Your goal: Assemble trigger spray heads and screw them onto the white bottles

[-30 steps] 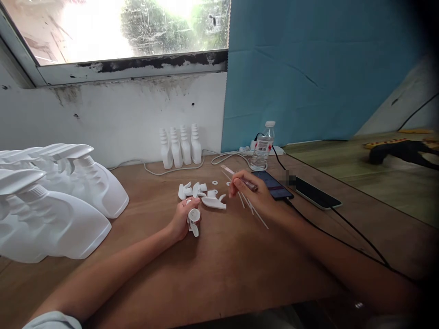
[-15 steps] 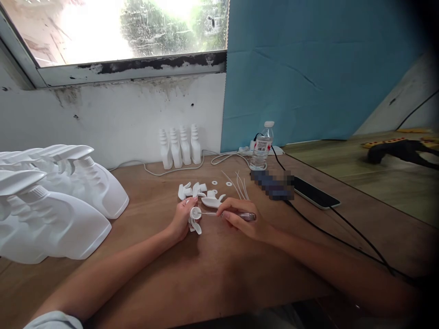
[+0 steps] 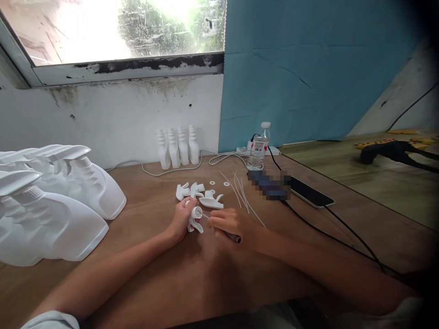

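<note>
Firstly, foreground: 1 pale sleeve (image 3: 51,321) at the lower left edge; brown wooden tabletop (image 3: 161,278), beneath both forearms.

Right hand (image 3: 226,223): fingers curled closed around the handle of 1 slim tool (image 3: 233,237), its butt end showing below the palm. Thin shaft pointing left, reaching the round opening of the piece opposite; depth of the tip cannot be told.

Left hand (image 3: 181,218): fingers closed about 1 white trigger sprayer head (image 3: 195,219), held just above the tabletop, between the hands. Round opening turned toward the tool, trigger lever hanging below.

Left side: group of large white spray bottles (image 3: 72,228), leaning, heads fitted, overlapping; exact count cannot be told.

Just beyond the left hand: 3 loose white sprayer heads (image 3: 211,201), lying close together. Right of these: several thin white tubes (image 3: 257,216), fanned out. Near their upper ends: 2 small flat white rings (image 3: 225,184).

Farther right: 1 dark phone (image 3: 312,192), black cable (image 3: 354,242) attached; beside it, 1 dark item (image 3: 269,185), obscured by pixelation.

Rear edge: 1 clear plastic bottle (image 3: 257,157), upright, label on front; white cord (image 3: 152,174); 4 small white bottles (image 3: 183,150), standing in a row against the white wall (image 3: 113,119).

Background: blue sheet (image 3: 291,77); window (image 3: 161,32), its frame stained black.
</note>
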Available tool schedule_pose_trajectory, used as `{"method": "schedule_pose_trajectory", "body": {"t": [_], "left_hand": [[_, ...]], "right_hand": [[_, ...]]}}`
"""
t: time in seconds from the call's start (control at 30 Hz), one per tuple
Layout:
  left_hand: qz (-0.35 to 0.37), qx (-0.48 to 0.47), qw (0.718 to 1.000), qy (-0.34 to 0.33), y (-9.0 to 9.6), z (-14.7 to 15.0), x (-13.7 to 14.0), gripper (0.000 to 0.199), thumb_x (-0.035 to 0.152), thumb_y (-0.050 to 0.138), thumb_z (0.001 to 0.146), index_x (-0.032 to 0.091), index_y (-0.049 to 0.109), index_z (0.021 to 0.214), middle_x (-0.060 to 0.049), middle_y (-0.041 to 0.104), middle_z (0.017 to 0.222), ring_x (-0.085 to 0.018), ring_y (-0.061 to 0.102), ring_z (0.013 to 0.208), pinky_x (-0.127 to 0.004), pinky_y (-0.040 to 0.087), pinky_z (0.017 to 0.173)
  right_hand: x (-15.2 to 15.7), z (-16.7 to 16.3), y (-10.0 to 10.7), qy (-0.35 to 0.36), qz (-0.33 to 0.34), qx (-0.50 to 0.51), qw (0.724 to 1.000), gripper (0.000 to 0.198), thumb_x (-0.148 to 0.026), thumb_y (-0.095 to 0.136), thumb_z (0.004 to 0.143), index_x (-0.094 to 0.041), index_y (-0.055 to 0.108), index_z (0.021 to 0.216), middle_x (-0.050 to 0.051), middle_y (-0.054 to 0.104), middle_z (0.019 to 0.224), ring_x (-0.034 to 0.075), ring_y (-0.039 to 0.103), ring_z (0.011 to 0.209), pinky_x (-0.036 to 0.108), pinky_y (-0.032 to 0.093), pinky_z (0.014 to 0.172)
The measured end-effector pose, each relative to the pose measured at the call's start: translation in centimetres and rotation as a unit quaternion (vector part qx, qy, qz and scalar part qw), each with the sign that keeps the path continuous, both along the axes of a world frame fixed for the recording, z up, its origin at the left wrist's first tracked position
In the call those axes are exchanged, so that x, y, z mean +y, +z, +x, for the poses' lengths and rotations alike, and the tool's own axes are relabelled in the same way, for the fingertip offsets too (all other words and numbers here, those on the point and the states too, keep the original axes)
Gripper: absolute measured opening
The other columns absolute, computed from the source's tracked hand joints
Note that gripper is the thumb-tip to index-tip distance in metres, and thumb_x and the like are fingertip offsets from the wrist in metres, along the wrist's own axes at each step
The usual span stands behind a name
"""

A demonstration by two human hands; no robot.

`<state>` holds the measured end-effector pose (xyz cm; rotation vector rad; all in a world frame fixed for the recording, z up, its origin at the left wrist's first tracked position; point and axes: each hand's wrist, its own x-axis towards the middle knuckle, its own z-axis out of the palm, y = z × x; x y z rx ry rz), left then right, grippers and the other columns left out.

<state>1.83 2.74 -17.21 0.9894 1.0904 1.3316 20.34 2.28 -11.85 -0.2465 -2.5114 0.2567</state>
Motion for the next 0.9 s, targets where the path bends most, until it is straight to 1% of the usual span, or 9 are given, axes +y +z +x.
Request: {"method": "schedule_pose_trajectory", "body": {"t": [0.1, 0.2, 0.3, 0.37, 0.43, 0.53, 0.63, 0.7, 0.9], "left_hand": [[0.003, 0.0, 1.0, -0.005, 0.0, 0.0, -0.1, 0.042, 0.055, 0.068, 0.072, 0.019, 0.045, 0.074, 0.007, 0.048, 0.045, -0.007, 0.04, 0.033, -0.017, 0.03, 0.034], [-0.003, 0.002, 1.0, -0.004, 0.2, 0.0, -0.3, 0.041, 0.054, 0.068, 0.071, 0.019, 0.046, 0.076, 0.007, 0.048, 0.044, -0.007, 0.039, 0.033, -0.017, 0.028, 0.034], [-0.015, -0.018, 1.0, -0.008, 0.4, -0.1, -0.4, 0.04, 0.051, 0.069, 0.07, 0.02, 0.044, 0.071, 0.008, 0.043, 0.041, -0.007, 0.037, 0.031, -0.018, 0.025, 0.033], [-0.009, -0.037, 0.998, -0.039, 0.5, -0.1, -0.4, 0.04, 0.048, 0.068, 0.071, 0.02, 0.041, 0.065, 0.008, 0.039, 0.04, -0.008, 0.037, 0.031, -0.019, 0.023, 0.032], [-0.003, -0.042, 0.997, -0.06, 0.4, -0.1, -0.4, 0.042, 0.047, 0.067, 0.072, 0.02, 0.038, 0.061, 0.008, 0.038, 0.039, -0.008, 0.037, 0.031, -0.02, 0.023, 0.033], [-0.001, -0.019, 1.0, -0.023, 0.3, 0.0, -0.3, 0.04, 0.049, 0.065, 0.074, 0.019, 0.039, 0.062, 0.007, 0.042, 0.042, -0.007, 0.038, 0.033, -0.019, 0.028, 0.034], [0.002, 0.012, 1.0, 0.006, 0.0, 0.1, -0.3, 0.039, 0.052, 0.064, 0.076, 0.019, 0.043, 0.069, 0.007, 0.046, 0.045, -0.007, 0.04, 0.035, -0.018, 0.032, 0.036], [0.009, 0.027, 1.0, 0.007, -0.1, 0.1, -0.4, 0.04, 0.054, 0.063, 0.076, 0.019, 0.045, 0.073, 0.007, 0.047, 0.046, -0.007, 0.041, 0.036, -0.017, 0.033, 0.035], [0.027, 0.052, 0.998, 0.0, -0.1, 0.3, -0.6, 0.042, 0.057, 0.064, 0.074, 0.019, 0.048, 0.079, 0.006, 0.051, 0.048, -0.007, 0.042, 0.034, -0.016, 0.032, 0.031]], "right_hand": [[0.2, 0.1, 0.2, 0.018, -0.063, -0.007, 0.998, 0.017, -0.011, 0.039, 0.085, -0.018, 0.051, 0.076, 0.001, 0.053, 0.069, 0.012, 0.044, 0.06, 0.025, 0.034, 0.058], [0.3, 0.0, -0.1, -0.014, -0.191, 0.048, 0.98, 0.02, -0.01, 0.038, 0.082, -0.018, 0.053, 0.072, 0.001, 0.056, 0.067, 0.012, 0.049, 0.061, 0.025, 0.039, 0.061], [0.2, -0.3, -0.7, -0.044, -0.355, 0.101, 0.928, 0.022, -0.013, 0.035, 0.081, -0.017, 0.054, 0.071, 0.0, 0.052, 0.061, 0.011, 0.047, 0.053, 0.023, 0.038, 0.052], [0.1, -0.5, -1.2, -0.027, -0.428, 0.119, 0.896, 0.023, -0.017, 0.032, 0.083, -0.017, 0.052, 0.072, 0.0, 0.051, 0.06, 0.01, 0.047, 0.05, 0.022, 0.037, 0.048], [0.0, -0.5, -1.4, -0.002, -0.392, 0.126, 0.911, 0.023, -0.017, 0.033, 0.084, -0.017, 0.05, 0.07, 0.0, 0.051, 0.061, 0.01, 0.047, 0.052, 0.022, 0.038, 0.05], [-0.1, -0.3, -1.6, 0.023, -0.192, 0.104, 0.976, 0.019, -0.015, 0.038, 0.083, -0.018, 0.051, 0.069, 0.0, 0.053, 0.063, 0.011, 0.045, 0.056, 0.024, 0.037, 0.057], [-0.2, -0.1, -1.4, 0.012, -0.09, 0.092, 0.992, 0.018, -0.011, 0.039, 0.083, -0.019, 0.05, 0.071, -0.001, 0.053, 0.063, 0.01, 0.043, 0.055, 0.025, 0.033, 0.057], [-0.5, -0.2, -1.0, -0.011, -0.097, 0.094, 0.991, 0.02, -0.008, 0.039, 0.082, -0.019, 0.048, 0.068, -0.002, 0.052, 0.061, 0.01, 0.042, 0.055, 0.024, 0.033, 0.057], [-1.8, -0.7, 0.6, -0.1, -0.203, 0.052, 0.973, 0.022, -0.006, 0.038, 0.083, -0.018, 0.044, 0.065, -0.002, 0.047, 0.06, 0.01, 0.041, 0.056, 0.024, 0.034, 0.058]]}}
